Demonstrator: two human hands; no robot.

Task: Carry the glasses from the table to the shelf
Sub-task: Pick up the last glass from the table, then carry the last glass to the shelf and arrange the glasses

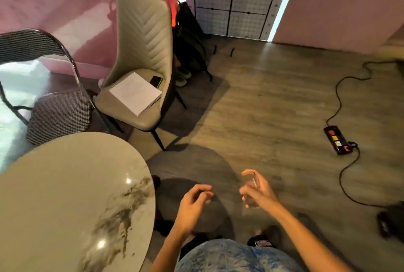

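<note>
A clear drinking glass (249, 181) is upright in my right hand (261, 194), which wraps around its lower half, out over the wooden floor. My left hand (194, 204) hangs beside it, to the left, fingers loosely curled and holding nothing. The round marble table (65, 201) is at the lower left, and no glasses show on the part of its top that I can see. No shelf is in view.
A beige padded chair (140, 57) with papers (135, 92) and a phone (156, 81) stands beyond the table, a checked folding chair (54, 114) to its left. A power strip (336, 142) and its cable lie on the floor at right. A wire grid panel (236, 0) leans at the back.
</note>
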